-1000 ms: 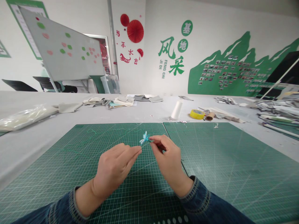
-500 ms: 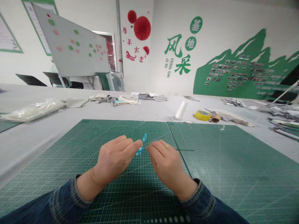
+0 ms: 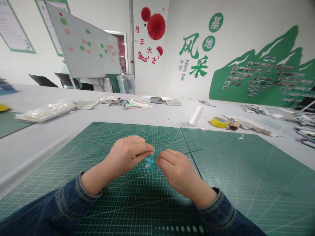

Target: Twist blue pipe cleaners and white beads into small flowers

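Observation:
A small blue looped piece (image 3: 149,164) hangs between my hands above the green cutting mat (image 3: 137,209). My left hand (image 3: 130,150) pinches its upper end between thumb and finger. On its right side my right hand (image 3: 176,168) is closed at the piece's edge, on a thin dark stick (image 3: 195,151) whose far end pokes out to the right behind the hand. The fingertips of the two hands are close but apart.
Behind the mats are a white thread cone (image 3: 196,116), a yellow tape roll (image 3: 219,122) and a cardboard tube (image 3: 234,126). A clear plastic bag (image 3: 49,111) lies at the left. Fabric scraps (image 3: 140,102) lie farther back, more at the right.
My left hand has moved up to the top of the blue piece, which now hangs lower. The dark stick tilts upward to the right. The view has shifted slightly left.

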Available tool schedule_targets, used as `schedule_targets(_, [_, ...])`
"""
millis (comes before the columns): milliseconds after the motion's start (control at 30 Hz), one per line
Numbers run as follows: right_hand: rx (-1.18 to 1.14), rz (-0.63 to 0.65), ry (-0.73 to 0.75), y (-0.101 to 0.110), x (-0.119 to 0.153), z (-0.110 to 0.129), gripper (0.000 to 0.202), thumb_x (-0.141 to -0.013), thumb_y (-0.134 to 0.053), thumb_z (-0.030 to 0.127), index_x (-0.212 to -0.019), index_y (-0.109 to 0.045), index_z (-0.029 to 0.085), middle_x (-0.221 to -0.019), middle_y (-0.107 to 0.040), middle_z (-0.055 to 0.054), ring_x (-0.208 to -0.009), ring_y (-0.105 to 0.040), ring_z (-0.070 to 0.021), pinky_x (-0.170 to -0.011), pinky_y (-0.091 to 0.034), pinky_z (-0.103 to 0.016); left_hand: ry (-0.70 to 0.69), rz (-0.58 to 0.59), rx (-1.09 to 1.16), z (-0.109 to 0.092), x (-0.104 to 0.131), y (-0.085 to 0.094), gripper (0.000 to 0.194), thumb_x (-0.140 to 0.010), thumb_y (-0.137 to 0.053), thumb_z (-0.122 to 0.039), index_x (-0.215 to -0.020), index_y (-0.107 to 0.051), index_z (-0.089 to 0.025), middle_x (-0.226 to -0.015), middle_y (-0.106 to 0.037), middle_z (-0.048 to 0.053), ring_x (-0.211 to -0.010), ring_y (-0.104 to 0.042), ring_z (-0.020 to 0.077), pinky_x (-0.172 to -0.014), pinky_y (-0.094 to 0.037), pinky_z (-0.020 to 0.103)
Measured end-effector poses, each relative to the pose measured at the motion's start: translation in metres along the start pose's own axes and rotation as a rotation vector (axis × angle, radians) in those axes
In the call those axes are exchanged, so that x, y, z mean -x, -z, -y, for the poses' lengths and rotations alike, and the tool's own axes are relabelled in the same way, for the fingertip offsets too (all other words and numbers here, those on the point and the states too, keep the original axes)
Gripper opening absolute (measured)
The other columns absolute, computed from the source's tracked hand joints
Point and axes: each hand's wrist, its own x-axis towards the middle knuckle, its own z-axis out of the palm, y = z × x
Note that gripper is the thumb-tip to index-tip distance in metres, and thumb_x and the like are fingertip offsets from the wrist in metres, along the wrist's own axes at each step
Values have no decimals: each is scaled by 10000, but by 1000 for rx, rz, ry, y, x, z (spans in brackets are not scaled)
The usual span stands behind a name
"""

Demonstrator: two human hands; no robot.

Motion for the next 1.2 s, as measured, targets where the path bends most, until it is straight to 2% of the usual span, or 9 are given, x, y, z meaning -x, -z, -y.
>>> schedule_targets(100, [-3, 28, 15, 0, 0, -1, 208, -948, -469, 84, -878, -656, 139, -839, -655, -72, -757, -524, -203, -689, -458, -352, -121, -9, -95, -2, 1, 2, 207, -964, -515, -219, -915, -716, -220, -608, -499, -23, -597, -431, 134, -552, -313, 277])
schedule_targets(200, [-51, 39, 45, 3, -1, 0, 219, -944, -457, 64, -898, -659, 132, -861, -662, -78, -774, -534, -201, -705, -462, -349, -77, 13, -22, -2, -1, 4, 210, -963, -520, -226, -900, -720, -208, -622, -523, -19, -620, -459, 129, -570, -330, 269])
schedule_targets(333, [-212, 34, 34, 9, -3, 1, 223, -933, -470, 47, -900, -667, 146, -873, -676, -69, -796, -556, -189, -728, -472, -344, 181, 96, 303, 9, -5, 4, 144, -909, -615, -253, -831, -729, -211, -707, -633, -17, -674, -538, 114, -634, -388, 240])
schedule_targets(400, [-362, 12, 0, 12, -5, 2, 194, -931, -510, 69, -893, -675, 163, -872, -687, -57, -815, -580, -178, -741, -486, -335, 363, 141, 508, 16, -6, 2, 123, -860, -674, -297, -808, -737, -205, -708, -644, -17, -613, -510, 105, -586, -376, 233])
schedule_targets(533, [-675, -82, -147, 19, -8, 3, 111, -887, -625, 110, -862, -698, 190, -841, -690, -36, -808, -624, -153, -728, -515, -305, 595, 172, 810, 27, -4, -9, 202, -779, -739, -381, -810, -742, -181, -641, -598, -20, -543, -426, 98, -532, -328, 238])
schedule_targets(733, [-938, -267, -409, 22, -7, -1, 102, -823, -709, 129, -822, -729, 229, -780, -676, -8, -740, -610, -152, -680, -484, -313, 698, 72, 1097, 22, -4, -25, 152, -755, -759, -328, -768, -718, -182, -740, -633, -9, -713, -515, 119, -687, -394, 243])
schedule_targets(900, [-1119, -412, -657, 14, -3, -8, 85, -777, -760, 168, -782, -731, 247, -721, -634, 25, -678, -547, -123, -613, -424, -267, 816, 45, 1171, 12, -5, -35, 185, -757, -746, -348, -753, -688, -172, -544, -436, -67, -495, -261, 66, -488, -190, 225])
schedule_targets(1067, [-1282, -571, -821, 8, -6, -12, 88, -738, -780, 176, -783, -732, 234, -672, -619, 36, -608, -505, -103, -573, -404, -247, 834, 44, 1207, -3, -4, -41, 219, -767, -731, -372, -770, -667, -162, -576, -438, -56, -493, -231, 63, -476, -150, 230])
schedule_targets(1200, [-1259, -650, -897, 6, -8, -13, 134, -726, -769, 180, -850, -756, 230, -686, -629, 23, -601, -501, -106, -569, -412, -255, 779, 11, 1170, -12, -5, -41, 192, -780, -712, -355, -762, -673, -168, -587, -489, -39, -486, -269, 66, -454, -189, 218])
